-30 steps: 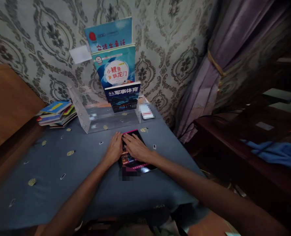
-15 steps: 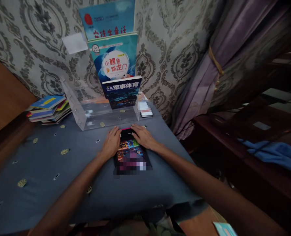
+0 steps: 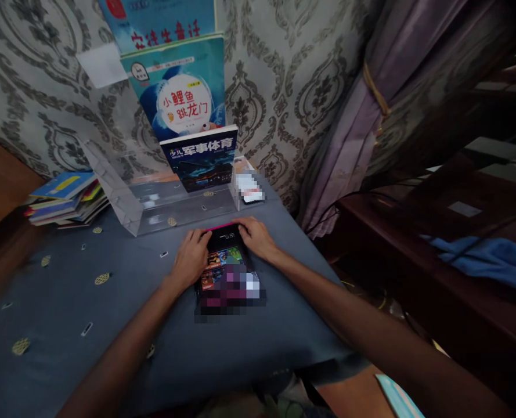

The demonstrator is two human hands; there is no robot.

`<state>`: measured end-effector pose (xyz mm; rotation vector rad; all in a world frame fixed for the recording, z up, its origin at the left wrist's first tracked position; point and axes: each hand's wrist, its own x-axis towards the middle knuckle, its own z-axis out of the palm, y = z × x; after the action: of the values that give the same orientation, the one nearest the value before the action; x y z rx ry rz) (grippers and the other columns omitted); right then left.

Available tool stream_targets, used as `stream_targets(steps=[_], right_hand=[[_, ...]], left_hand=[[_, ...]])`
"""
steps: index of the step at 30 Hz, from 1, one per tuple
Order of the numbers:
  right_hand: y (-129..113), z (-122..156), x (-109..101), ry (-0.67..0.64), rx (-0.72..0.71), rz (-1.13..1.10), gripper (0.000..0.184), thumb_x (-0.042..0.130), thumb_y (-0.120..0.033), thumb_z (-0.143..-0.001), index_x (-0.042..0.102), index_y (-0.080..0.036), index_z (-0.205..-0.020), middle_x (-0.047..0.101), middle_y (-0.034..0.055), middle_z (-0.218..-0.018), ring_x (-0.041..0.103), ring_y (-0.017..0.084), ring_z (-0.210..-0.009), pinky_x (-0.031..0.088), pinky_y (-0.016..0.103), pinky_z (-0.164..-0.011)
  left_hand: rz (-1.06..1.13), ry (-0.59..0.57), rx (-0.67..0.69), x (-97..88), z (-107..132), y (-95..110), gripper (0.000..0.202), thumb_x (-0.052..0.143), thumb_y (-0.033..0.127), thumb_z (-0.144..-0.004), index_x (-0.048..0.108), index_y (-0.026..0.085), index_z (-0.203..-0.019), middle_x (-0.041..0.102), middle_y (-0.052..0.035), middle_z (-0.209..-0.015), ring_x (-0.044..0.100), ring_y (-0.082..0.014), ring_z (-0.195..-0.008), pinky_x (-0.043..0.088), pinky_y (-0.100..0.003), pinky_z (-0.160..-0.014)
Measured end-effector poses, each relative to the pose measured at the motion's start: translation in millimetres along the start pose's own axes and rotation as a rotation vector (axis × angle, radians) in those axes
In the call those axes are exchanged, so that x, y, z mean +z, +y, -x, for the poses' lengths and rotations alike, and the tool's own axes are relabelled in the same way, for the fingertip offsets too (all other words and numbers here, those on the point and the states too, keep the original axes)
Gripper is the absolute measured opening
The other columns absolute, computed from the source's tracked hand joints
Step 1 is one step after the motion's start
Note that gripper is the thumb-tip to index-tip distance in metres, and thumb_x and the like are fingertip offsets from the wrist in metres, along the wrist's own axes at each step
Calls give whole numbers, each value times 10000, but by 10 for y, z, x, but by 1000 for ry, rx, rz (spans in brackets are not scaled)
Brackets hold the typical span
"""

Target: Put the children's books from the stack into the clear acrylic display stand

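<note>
A dark book [image 3: 225,237] with small colourful pictures lies flat on the table, its near part blurred out. My left hand [image 3: 191,254] grips its left edge, the thumb over the cover. On the far right corner my right hand [image 3: 258,238] holds the edge, the thumb on top and the fingers bent around the side. Just beyond stands a clear acrylic rack [image 3: 133,217] with tiers. Its front tier bears a dark blue book [image 3: 205,162], and behind that are a teal book [image 3: 181,93] and a blue book [image 3: 162,26].
A pile of thin books [image 3: 66,197] sits at the table's left. Right of the rack lies a partly blurred phone-like object [image 3: 249,187]. The blue-grey tablecloth [image 3: 122,313] ends at a right edge, past which are a purple curtain [image 3: 345,145] and a blue cloth [image 3: 488,264].
The view has shifted a little, so the rack and its books appear further left and closer. My right thumb has moved toward the book's edge, showing more of the cover. Both hands stay on it.
</note>
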<state>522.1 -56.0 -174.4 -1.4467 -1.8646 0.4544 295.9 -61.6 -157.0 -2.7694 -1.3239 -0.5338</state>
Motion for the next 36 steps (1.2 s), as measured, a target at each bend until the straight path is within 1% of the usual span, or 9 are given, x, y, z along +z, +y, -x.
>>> stream_targets(steps=[3,5,9,12,17,21,25,30,36], right_hand=[[-1,-4,-10,-6,33,-13,386,440,-108,-913,687,-197,-1197,714,82,-1181,627,231,-1119,476,414,-1009],[8,-3,-17,-1,39,-23,392,439,-103,-910,683,-198,-1202,713,80,-1188,631,229,-1117,478,417,-1009],[34,-3,-25,6,9,-60,413,440,-89,-901,671,-215,-1219,722,60,-1179,641,209,-1111,488,397,-1011],[46,-12,-22,6,17,-79,417,442,-80,-893,663,-200,-1225,726,65,-1172,645,209,-1116,490,398,-1017],[44,-17,-16,20,37,-117,411,440,-91,-901,645,-201,-1241,727,70,-1182,651,210,-1126,489,400,-1024],[18,-2,-37,58,42,-141,408,423,-97,-911,624,-174,-1258,729,82,-1182,655,212,-1123,481,401,-1028],[-10,12,-61,39,45,-138,411,432,-97,-915,613,-169,-1276,751,69,-1134,673,210,-1083,491,395,-1004],[-20,8,-76,10,33,-118,422,471,-81,-896,618,-183,-1278,748,66,-1148,679,211,-1083,494,399,-996],[-36,0,-81,-4,25,-98,367,503,-93,-894,636,-156,-1230,746,90,-1130,683,214,-1082,502,384,-988]], left_hand=[[-1,-84,46,8,-118,29,552,426,39,-829,554,172,-1349,568,-126,-1285,497,-274,-1161,448,-460,-990],[-3,-123,82,16,-215,70,568,434,39,-825,550,189,-1360,563,-117,-1300,498,-272,-1150,445,-454,-976],[-12,-130,119,33,-393,175,533,405,55,-869,563,209,-1353,573,-112,-1261,506,-271,-1105,453,-433,-920],[-42,-124,118,53,-465,240,497,392,73,-901,581,220,-1337,589,-104,-1207,510,-270,-1074,450,-423,-895],[-71,-92,106,106,-468,274,484,404,95,-918,570,219,-1356,587,-116,-1217,506,-277,-1080,436,-423,-888],[-47,-75,95,122,-448,270,481,414,89,-918,583,220,-1349,598,-116,-1203,512,-275,-1081,433,-416,-877],[-12,-62,93,110,-441,270,482,412,57,-908,625,216,-1310,609,-114,-1198,520,-274,-1079,437,-420,-879],[34,-20,137,109,-431,251,456,422,49,-914,659,221,-1263,607,-104,-1193,524,-259,-1102,448,-420,-921],[105,-25,223,105,-376,273,450,460,27,-877,693,228,-1205,601,-96,-1179,530,-252,-1093,456,-442,-957]])
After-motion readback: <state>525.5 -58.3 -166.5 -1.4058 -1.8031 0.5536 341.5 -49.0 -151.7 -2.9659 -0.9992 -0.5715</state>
